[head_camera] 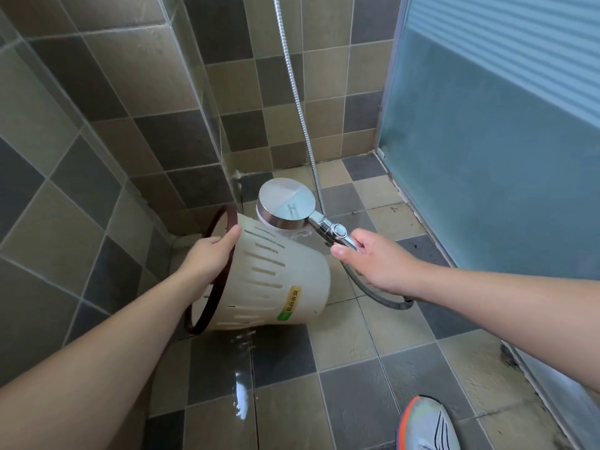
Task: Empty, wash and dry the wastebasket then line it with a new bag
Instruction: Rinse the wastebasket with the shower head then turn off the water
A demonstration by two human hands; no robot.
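Over wet tiles [341,378], apparently dripping wastebasket [272,284].

The cream plastic wastebasket [276,280] with rows of slotted vents and a dark brown rim ring is tipped on its side above the tiled floor, mouth facing left, base to the right. A yellow-and-green label sits low on its wall. It looks empty, though the inside is mostly hidden. Water spots possibly bead its wall.
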